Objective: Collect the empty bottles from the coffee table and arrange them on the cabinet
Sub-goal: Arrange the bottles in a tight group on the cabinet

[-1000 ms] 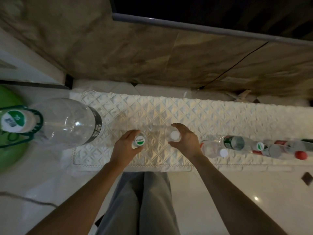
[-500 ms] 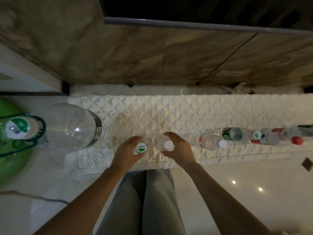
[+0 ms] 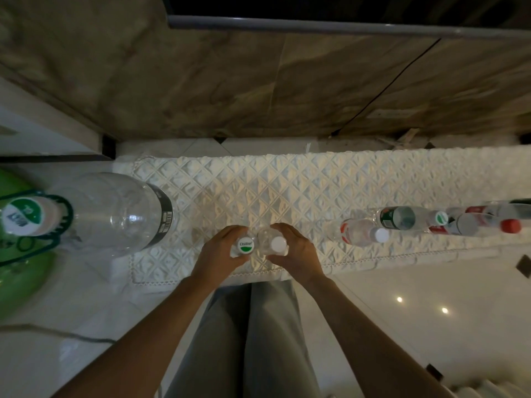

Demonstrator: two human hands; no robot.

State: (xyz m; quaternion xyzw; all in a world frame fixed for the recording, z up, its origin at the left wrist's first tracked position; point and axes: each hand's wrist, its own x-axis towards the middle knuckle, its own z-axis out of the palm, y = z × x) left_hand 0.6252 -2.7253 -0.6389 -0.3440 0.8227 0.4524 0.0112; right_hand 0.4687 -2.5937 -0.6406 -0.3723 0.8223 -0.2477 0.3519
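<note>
Seen from above, my left hand (image 3: 219, 255) grips a clear bottle with a green-and-white cap (image 3: 246, 245). Beside it my right hand (image 3: 297, 252) grips a clear bottle with a plain white cap (image 3: 278, 244). The two bottles stand upright and nearly touch, near the front edge of the white quilted cloth (image 3: 287, 191) on the cabinet. To the right stands a row of empty bottles: a white-capped one (image 3: 363, 232), a green-labelled one (image 3: 408, 217) and a red-capped one (image 3: 485, 225).
A large clear water jug (image 3: 115, 214) with a green handle stands at the cloth's left end, beside a green basin (image 3: 17, 271). A marbled wall and a black cable (image 3: 388, 84) rise behind the cabinet. Glossy white floor lies below.
Both hands have brought their bottles together toward the front edge of the cloth; a second ago they were further apart. The view has shifted slightly.
</note>
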